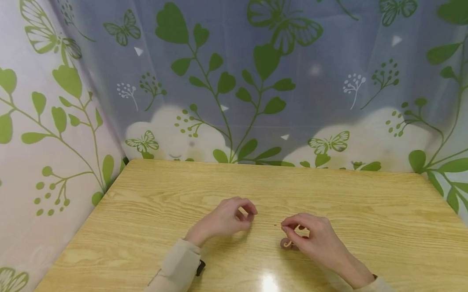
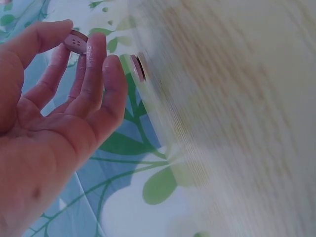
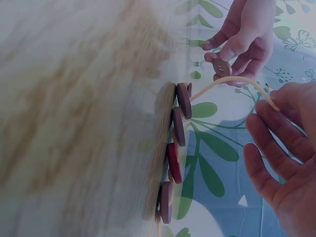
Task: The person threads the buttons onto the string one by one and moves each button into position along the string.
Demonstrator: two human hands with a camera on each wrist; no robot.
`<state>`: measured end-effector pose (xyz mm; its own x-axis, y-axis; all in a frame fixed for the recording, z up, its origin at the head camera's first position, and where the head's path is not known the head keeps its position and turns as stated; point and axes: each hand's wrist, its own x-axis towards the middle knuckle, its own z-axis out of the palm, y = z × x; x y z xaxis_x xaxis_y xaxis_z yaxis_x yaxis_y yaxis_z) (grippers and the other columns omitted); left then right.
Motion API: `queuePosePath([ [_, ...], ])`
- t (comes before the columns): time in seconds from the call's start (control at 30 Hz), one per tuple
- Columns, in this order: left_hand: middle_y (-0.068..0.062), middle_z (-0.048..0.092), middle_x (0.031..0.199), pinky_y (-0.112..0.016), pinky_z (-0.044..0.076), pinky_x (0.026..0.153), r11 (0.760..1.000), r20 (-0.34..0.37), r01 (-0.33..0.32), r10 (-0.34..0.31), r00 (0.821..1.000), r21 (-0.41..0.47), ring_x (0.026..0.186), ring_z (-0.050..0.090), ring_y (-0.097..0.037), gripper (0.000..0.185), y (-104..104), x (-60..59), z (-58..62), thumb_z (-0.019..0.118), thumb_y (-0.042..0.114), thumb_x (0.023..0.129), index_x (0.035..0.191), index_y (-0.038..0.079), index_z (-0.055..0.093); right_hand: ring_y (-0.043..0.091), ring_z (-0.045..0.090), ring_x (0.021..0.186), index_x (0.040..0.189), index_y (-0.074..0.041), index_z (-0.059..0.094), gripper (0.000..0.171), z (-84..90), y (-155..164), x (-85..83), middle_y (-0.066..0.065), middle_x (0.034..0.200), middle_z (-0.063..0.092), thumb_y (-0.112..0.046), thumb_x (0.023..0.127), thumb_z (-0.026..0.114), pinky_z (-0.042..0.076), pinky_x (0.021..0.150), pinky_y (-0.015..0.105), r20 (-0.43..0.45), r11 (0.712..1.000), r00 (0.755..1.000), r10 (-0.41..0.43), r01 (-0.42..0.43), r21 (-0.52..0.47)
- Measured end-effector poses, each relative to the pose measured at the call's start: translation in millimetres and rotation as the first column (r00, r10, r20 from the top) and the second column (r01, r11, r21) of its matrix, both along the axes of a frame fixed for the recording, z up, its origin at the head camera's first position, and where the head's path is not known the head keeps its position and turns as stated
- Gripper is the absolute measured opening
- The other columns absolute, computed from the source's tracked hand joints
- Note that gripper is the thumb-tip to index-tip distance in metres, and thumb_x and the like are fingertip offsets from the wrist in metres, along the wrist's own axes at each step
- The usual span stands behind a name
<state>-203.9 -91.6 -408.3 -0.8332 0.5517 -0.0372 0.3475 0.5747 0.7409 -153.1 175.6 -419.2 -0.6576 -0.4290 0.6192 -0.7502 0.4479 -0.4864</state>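
Observation:
A brown button with small holes (image 2: pixel 75 43) is pinched in my left hand (image 1: pixel 228 216), between thumb and fingertips. Across from it, my right hand (image 1: pixel 322 241) pinches a thin pale cord (image 3: pixel 239 79) close to its end, and a short tip sticks out toward the left hand. Under the right hand the cord runs down to a row of buttons on the table, among them a brown button (image 3: pixel 179 127) and a red button (image 3: pixel 174 163). In the head view the right hand hides most of that row, leaving one brown button (image 1: pixel 286 243) showing.
The wooden table (image 1: pixel 156 186) extends around both hands. Behind it hangs a curtain (image 1: pixel 222 75) printed with leaves and butterflies, and another patterned curtain stands along the left side. A bright reflection lies near the table's front.

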Motion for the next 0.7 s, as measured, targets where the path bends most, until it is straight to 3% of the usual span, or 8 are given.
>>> queuePosePath([
  [0.27, -0.004, 0.068, 0.118, -0.025, 0.058, 0.084, 0.992, 0.081, -0.023, 0.013, 0.997, 0.127, 0.098, 0.067, -0.013, 0.030, -3, 5.2, 0.8, 0.070, 0.011, 0.094, 0.123, 0.006, 0.065, -0.001, 0.065, 0.075, 0.096, -0.024, 0.074, 0.024, 1.3, 0, 0.4, 0.000, 0.086, 0.075, -0.001, 0.089, 0.076, 0.045, 0.053, 0.014, -0.003, 1.000, 1.000, 0.014, -0.014, -0.004],
  [0.53, -0.014, 0.065, 0.123, -0.026, 0.059, 0.083, 0.956, 0.173, -0.060, 0.010, 0.985, 0.287, 0.100, 0.069, -0.016, 0.033, -5, 10.8, 4.7, 0.070, 0.011, 0.095, 0.125, 0.001, 0.061, -0.002, 0.064, 0.075, 0.095, -0.023, 0.074, 0.032, 2.7, -2, -0.1, -0.006, 0.089, 0.076, 0.007, 0.083, 0.078, 0.047, 0.057, 0.014, -0.037, 1.000, 0.999, 0.006, -0.006, -0.008],
  [0.7, -0.021, 0.060, 0.131, -0.028, 0.059, 0.087, 0.935, 0.231, -0.069, -0.015, 0.973, 0.349, 0.104, 0.070, -0.017, 0.034, -5, 14.2, 6.1, 0.071, 0.010, 0.095, 0.125, 0.000, 0.059, -0.002, 0.066, 0.075, 0.095, -0.022, 0.074, 0.022, 2.7, -2, -1.4, 0.001, 0.087, 0.076, -0.001, 0.088, 0.077, 0.052, 0.062, 0.015, -0.047, 1.000, 0.999, 0.006, -0.006, -0.005],
])
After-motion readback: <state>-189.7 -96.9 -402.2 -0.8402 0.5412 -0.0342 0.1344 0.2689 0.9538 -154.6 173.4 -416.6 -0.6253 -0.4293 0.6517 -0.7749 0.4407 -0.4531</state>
